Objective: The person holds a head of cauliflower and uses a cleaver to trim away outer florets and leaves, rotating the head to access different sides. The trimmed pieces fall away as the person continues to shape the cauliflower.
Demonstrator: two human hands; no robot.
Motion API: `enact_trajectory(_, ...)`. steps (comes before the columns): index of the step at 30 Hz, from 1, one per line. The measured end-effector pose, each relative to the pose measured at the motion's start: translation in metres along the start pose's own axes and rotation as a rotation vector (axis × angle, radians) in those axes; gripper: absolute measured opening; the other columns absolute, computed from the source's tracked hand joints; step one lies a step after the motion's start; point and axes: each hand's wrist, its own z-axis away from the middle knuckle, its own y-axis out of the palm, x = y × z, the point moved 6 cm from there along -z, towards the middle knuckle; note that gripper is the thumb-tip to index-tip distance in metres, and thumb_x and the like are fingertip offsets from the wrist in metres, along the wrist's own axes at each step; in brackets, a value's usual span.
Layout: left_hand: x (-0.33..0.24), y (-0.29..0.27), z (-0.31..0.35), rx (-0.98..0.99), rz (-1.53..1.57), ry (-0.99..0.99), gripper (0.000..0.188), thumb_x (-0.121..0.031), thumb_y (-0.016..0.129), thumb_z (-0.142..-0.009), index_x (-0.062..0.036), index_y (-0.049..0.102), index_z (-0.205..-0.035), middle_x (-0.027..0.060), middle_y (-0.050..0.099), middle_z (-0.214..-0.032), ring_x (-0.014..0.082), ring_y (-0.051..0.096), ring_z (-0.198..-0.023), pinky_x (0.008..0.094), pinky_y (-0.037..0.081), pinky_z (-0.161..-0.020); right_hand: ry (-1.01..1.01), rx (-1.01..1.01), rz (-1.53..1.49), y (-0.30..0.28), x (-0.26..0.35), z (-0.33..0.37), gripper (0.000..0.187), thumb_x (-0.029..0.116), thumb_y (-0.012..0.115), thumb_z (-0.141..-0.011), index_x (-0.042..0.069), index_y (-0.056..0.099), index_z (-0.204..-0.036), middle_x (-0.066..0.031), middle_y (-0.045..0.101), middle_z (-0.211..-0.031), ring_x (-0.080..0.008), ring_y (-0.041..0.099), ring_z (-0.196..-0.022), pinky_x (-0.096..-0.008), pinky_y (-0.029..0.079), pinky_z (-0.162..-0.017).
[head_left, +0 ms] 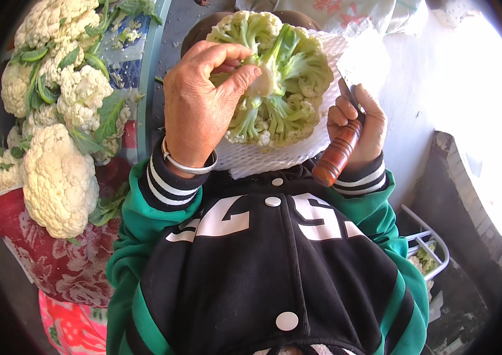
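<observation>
My left hand [201, 103] grips an upturned cauliflower [277, 77], pale green stalks facing me, thumb pressed on its cut white stem. The head rests in a white foam net sleeve [274, 157] held against my chest. My right hand [362, 127] is closed around the reddish wooden handle of a knife [338, 151], whose broad blade rises at the cauliflower's right side. A silver bangle circles my left wrist.
A heap of whole white cauliflowers [56, 118] with green leaves lies at the left on a red flowered cloth [62, 266]. A white wire rack [425, 245] stands at lower right beside a dark brick ledge [470, 201]. Bright sunlit ground fills the upper right.
</observation>
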Motion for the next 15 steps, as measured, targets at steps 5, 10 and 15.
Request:
enact_trajectory(5,0.015,0.006,-0.008,0.136,0.143,-0.264,0.013,-0.003,0.078,-0.079,0.0004,0.069,-0.087,0.0038,0.069,-0.075,0.0102,0.064,-0.066,0.0237,0.052,-0.064,-0.017,-0.082,0.018,-0.013,-0.006,-0.006,0.007,0.009,0.06,-0.09,0.007,0.054,-0.091,-0.0057,0.058,-0.079,-0.0161,0.054,-0.059,-0.0307,0.044,-0.053)
enact_trajectory(10,0.021,0.007,-0.016,0.234,0.219,-0.354,0.011,-0.006,0.077,-0.083,0.0013,0.069,-0.085,0.0011,0.067,-0.072,0.0055,0.06,-0.066,0.0206,0.049,-0.064,0.042,-0.125,-0.048,-0.018,-0.01,-0.011,0.008,0.011,0.06,-0.09,0.006,0.054,-0.092,-0.0062,0.057,-0.077,-0.0171,0.054,-0.058,-0.0308,0.046,-0.052)
enact_trajectory(15,0.011,0.007,-0.013,0.17,0.097,-0.238,0.01,-0.005,0.077,-0.082,0.0016,0.07,-0.086,0.0026,0.068,-0.073,0.0066,0.06,-0.067,0.0224,0.049,-0.064,0.032,-0.113,-0.073,-0.02,-0.013,-0.015,0.011,0.013,0.061,-0.09,0.005,0.053,-0.09,-0.0086,0.057,-0.074,-0.0184,0.053,-0.057,-0.0302,0.046,-0.051)
